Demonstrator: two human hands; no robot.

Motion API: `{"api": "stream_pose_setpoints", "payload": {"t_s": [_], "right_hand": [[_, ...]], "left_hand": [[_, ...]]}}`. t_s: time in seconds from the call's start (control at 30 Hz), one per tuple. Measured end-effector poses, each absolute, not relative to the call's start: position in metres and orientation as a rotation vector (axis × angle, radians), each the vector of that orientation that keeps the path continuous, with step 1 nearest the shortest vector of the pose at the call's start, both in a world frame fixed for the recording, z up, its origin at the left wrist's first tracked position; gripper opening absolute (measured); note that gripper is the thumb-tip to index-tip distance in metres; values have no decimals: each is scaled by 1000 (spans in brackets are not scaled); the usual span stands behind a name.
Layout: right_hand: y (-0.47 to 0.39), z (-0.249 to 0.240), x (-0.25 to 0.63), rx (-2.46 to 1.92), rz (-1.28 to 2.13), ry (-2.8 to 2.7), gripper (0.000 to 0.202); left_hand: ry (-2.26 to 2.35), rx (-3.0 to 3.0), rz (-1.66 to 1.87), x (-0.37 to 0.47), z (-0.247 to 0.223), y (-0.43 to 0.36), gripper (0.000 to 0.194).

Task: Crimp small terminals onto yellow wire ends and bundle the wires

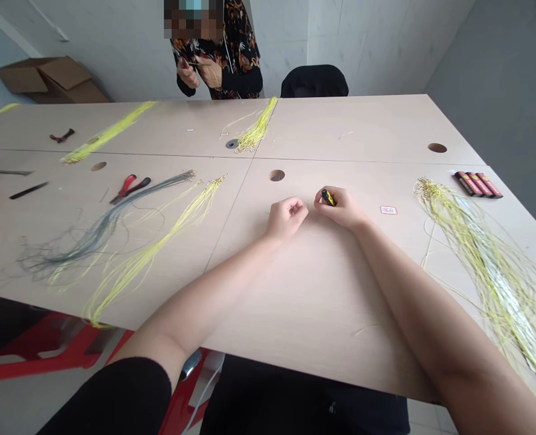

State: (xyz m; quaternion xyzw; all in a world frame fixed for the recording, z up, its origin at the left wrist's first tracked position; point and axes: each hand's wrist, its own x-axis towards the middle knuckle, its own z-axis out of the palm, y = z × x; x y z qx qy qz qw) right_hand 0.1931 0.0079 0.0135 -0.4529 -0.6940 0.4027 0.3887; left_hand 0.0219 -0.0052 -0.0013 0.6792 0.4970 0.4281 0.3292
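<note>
My left hand (287, 217) is just above the table, thumb and fingers pinched together. Whatever is between its fingertips is too small to make out. Facing it, a little to the right, my right hand (339, 207) is closed around a short black-and-yellow cylinder (328, 197), whose dark end sticks up past the fingers. Only a small gap separates the fingertips of both hands. A small white label with a red border (388, 210) lies to the right of my right hand.
Yellow cords (476, 241) lie at right beside several red-and-black cylinders (478, 184). At left are grey strands (100, 226), more yellow cords (163, 238) and red-and-black pliers (129, 187). A round table hole (277, 175) is beyond my hands. Across the table, a person (217, 66) handles something small.
</note>
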Motion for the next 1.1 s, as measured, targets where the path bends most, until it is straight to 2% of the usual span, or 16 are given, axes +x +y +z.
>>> {"api": "stream_pose_setpoints", "payload": {"t_s": [0.27,1.1], "right_hand": [[4,11,189,-1154,907,-1691,18],[5,9,187,-1135,862,-1795,14]], "left_hand": [[1302,1749,1111,22,0,-4,18],[1290,1775,1101,23,0,-5,17]]}}
